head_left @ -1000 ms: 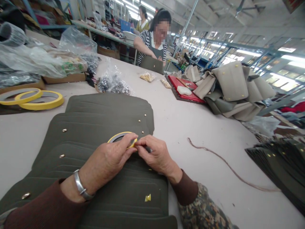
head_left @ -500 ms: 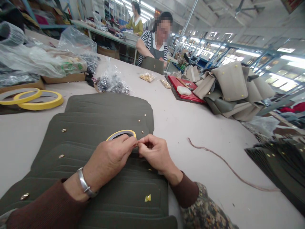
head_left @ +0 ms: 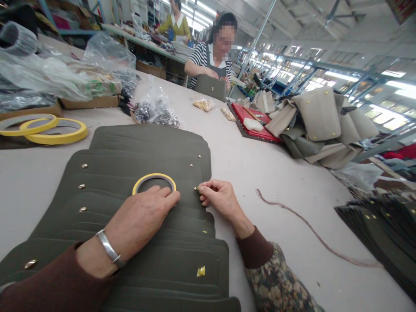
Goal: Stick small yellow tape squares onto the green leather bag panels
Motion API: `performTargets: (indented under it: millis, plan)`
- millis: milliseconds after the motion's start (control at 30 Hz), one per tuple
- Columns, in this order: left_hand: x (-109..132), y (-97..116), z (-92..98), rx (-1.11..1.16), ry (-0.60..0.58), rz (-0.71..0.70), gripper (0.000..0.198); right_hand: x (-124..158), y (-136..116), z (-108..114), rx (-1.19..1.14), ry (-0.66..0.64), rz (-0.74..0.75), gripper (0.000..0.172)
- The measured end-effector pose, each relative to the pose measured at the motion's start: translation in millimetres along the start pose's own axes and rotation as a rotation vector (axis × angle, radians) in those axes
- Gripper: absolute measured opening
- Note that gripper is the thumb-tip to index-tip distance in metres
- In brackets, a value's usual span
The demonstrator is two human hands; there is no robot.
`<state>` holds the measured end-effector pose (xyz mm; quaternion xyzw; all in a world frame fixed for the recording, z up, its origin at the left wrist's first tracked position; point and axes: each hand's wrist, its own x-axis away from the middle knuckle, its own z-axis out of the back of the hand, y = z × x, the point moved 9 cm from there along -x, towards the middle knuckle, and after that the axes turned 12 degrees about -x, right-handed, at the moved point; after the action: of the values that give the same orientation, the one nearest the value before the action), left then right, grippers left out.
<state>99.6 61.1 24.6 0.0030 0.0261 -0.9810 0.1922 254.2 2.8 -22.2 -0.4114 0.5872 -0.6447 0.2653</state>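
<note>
Overlapping dark green panels (head_left: 130, 160), which look like leather, lie in a stepped stack with metal studs along both sides. My left hand (head_left: 146, 221) rests over them, its fingers closed on the near edge of a roll of yellow tape (head_left: 156, 176). My right hand (head_left: 217, 197) pinches what looks like a small piece of yellow tape, mostly hidden by the fingertips, right beside a gold stud (head_left: 195, 189) at the panels' right edge. Nearer to me, a yellow tape piece (head_left: 201, 271) sticks to a lower panel.
Two more yellow tape rolls (head_left: 55, 138) lie at left, by plastic bags (head_left: 58, 78). Bags of small metal parts (head_left: 203, 104) stand farther back. A beige pile (head_left: 318, 115), a cord (head_left: 302, 221) and dark panels (head_left: 373, 225) lie right. A co-worker (head_left: 208, 65) handles a panel opposite.
My hands have come apart after meeting at the tape roll. The left hand and roll moved left; the right hand shifted slightly right, to the stud at the panel's edge.
</note>
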Motion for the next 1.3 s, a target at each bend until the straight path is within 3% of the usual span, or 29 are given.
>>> performTargets:
  millis: [567,667,767,867,1133,1233,1300]
  plan:
    - [-5,1,1.6,0.039,-0.009,-0.004,0.014,0,-11,-11,0.37,0.011,0.184,0.016]
    - [-5,1,1.9,0.042,-0.015,0.004,0.014,-2,-10,-10,0.338,0.02,0.18,0.016]
    - [-5,-1,1.7,0.05,-0.012,0.011,0.013,-2,-4,-3,0.216,0.044,0.129,0.032]
    - [-3,-2,-0.1,0.065,-0.011,0.013,0.014,2,-2,0,0.174,0.022,0.124,0.021]
    - [-3,-2,0.2,0.063,0.01,-0.006,0.016,8,-29,-17,0.562,0.056,0.441,0.013]
    - [-2,-4,4.3,0.071,0.053,-0.012,0.016,7,-28,-17,0.582,0.042,0.389,0.014]
    - [0,-8,9.1,0.1,0.137,-0.001,0.019,8,-23,-21,0.582,-0.062,0.324,0.013]
